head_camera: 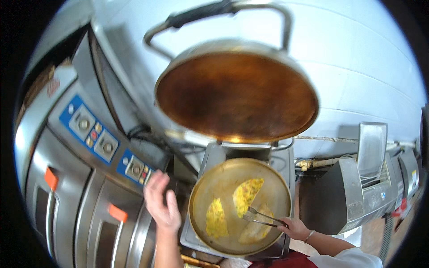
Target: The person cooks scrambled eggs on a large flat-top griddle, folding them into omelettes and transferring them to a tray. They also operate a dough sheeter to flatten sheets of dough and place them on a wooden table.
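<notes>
Metal tongs (263, 217) are in my right hand (293, 228), their tips apart near the lower edge of a folded yellow egg piece (246, 194). Whether the tips touch it I cannot tell. Two more folded pieces lie in the round electric griddle pan (201, 189): a yellow one (216, 219) at the left and a paler one (253, 231) below the tongs. My left hand (162, 201) is raised left of the pan, fingers spread and holding nothing. Above the pan, the griddle's hinged lid (234, 97) stands tilted up, its browned inner face toward me.
Stainless deck ovens (62, 157) with knobs (108, 147) and orange-ended handles (118, 213) stand close on the left. To the right is a steel countertop fryer (348, 194) with a raised lid (372, 147). The lid's bar handle (201, 14) reaches up before the pale wall (335, 40).
</notes>
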Demonstrator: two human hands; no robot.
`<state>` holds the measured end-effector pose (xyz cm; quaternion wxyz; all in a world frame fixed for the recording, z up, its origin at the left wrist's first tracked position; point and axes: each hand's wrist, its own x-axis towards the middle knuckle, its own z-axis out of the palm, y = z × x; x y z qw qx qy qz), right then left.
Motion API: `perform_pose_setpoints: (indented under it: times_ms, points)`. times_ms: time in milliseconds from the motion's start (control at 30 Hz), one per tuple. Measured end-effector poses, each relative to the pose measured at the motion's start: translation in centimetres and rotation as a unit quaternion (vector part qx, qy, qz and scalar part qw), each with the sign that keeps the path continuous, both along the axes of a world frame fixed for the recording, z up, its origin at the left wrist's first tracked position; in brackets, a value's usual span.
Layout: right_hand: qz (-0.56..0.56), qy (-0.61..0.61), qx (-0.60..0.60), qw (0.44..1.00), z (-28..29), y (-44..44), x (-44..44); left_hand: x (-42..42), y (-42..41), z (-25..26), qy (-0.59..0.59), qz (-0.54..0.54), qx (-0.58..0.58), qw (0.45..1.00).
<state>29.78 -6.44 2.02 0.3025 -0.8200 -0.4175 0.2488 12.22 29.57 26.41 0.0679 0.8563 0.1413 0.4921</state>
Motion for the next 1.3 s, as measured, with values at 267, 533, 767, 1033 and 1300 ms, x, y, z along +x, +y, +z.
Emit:
perform_pose_setpoints:
  times_ms: [267,533,767,1033,1300]
  points:
    - [-0.186,0.002,0.076,0.98,2.7,-12.3,3.1,23.1,0.1,23.8,-0.02,0.02,0.326,0.945]
    - [-0.303,0.057,0.08,0.948,1.2,-22.2,1.2,30.7,14.6,27.4,0.145,0.021,0.108,0.983]
    - [-0.369,-0.007,0.159,0.916,-1.4,-23.7,-3.2,20.7,4.1,22.6,0.112,-0.005,0.103,0.988]
    - [-0.535,0.108,0.242,0.802,-2.5,-24.0,-15.7,0.0,-11.4,12.5,0.215,-0.109,-0.029,0.97]
    - [-0.606,0.111,0.192,0.764,-6.6,-27.8,-28.3,-13.1,-16.5,-5.3,0.675,-0.23,-0.098,0.694]
